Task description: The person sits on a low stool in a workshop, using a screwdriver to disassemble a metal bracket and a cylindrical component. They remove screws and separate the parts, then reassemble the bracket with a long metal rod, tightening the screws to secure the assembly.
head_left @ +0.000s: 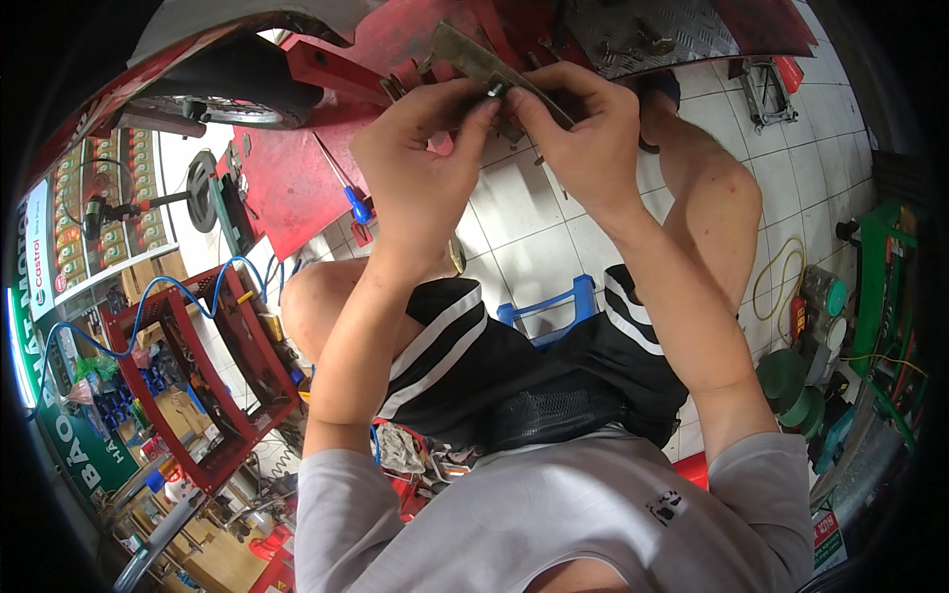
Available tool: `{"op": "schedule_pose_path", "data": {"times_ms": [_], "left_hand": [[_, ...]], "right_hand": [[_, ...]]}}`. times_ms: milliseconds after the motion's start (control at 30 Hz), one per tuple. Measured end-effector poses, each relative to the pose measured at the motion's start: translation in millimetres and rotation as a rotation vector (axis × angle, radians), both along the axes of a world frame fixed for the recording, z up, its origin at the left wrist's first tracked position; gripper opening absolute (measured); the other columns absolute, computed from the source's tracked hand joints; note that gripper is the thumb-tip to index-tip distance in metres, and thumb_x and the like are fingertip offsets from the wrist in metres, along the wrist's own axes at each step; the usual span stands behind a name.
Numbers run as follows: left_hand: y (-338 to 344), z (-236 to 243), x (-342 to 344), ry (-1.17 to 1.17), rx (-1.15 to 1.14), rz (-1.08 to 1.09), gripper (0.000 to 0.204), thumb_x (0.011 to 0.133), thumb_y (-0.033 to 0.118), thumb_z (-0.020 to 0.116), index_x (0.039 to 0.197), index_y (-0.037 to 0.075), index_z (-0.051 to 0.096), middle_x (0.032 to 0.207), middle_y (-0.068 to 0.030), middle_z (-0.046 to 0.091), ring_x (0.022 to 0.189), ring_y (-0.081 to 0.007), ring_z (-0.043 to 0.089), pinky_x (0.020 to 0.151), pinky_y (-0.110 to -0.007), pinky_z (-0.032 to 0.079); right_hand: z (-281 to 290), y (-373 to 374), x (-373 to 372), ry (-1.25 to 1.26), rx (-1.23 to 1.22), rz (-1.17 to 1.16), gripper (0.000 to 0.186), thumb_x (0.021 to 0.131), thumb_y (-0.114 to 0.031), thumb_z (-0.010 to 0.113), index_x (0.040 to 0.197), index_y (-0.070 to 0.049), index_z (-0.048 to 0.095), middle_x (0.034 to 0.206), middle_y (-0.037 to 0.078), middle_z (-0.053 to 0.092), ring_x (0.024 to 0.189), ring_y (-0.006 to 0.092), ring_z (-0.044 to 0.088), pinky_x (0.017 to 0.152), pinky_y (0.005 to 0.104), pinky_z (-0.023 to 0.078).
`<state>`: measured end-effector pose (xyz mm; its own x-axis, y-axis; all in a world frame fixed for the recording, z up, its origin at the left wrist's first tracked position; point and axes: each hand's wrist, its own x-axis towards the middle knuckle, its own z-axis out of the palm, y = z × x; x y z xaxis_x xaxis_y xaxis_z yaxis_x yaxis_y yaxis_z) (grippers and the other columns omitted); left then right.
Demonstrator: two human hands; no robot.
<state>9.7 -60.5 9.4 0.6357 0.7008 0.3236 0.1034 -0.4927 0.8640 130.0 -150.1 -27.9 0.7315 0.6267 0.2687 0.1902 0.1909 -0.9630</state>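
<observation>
My left hand [420, 158] and my right hand [578, 138] are raised close together at the top middle, both closed on a flat metal bracket [455, 54] with a dull brassy surface, held at a slant. A small dark piece with a silvery end [497, 90] sits between my two thumbs; part of it is hidden by the fingers. A screwdriver with a blue handle [358, 206] lies on a red platform [277, 183] left of my left hand.
A motorcycle wheel [262, 104] stands upper left, a treadplate sheet [623, 25] lies top right. A blue stool [549, 306] is between my legs. A red metal frame with a blue hose [148, 326] is left; a green stand [880, 287] and containers [825, 292] are right.
</observation>
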Motion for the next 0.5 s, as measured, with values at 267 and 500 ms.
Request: {"op": "schedule_pose_path", "data": {"times_ms": [267, 500], "left_hand": [[7.7, -1.2, 2.9, -0.003, 0.354, -0.012, 0.016, 0.076, 0.001, 0.075, 0.092, 0.0, 0.074, 0.09, -0.0105, 0.072, 0.076, -0.0202, 0.071, 0.068, -0.028, 0.056], [9.1, -5.2, 3.5, -0.047, 0.29, -0.014, 0.014, 0.076, 0.0, 0.076, 0.09, -0.001, 0.073, 0.09, -0.0106, 0.073, 0.075, -0.0199, 0.071, 0.068, -0.027, 0.056]], "right_hand": [[-6.8, 0.8, 0.7, 0.103, -0.034, 0.063, 0.012, 0.081, -0.008, 0.072, 0.088, 0.002, 0.073, 0.075, 0.01, 0.074, 0.069, 0.0116, 0.07, 0.065, 0.0251, 0.053], [-4.5, 1.2, -1.0, 0.141, -0.023, 0.102, 0.012, 0.083, -0.007, 0.072, 0.09, 0.003, 0.072, 0.074, 0.009, 0.073, 0.069, 0.0108, 0.069, 0.065, 0.024, 0.052]]}}
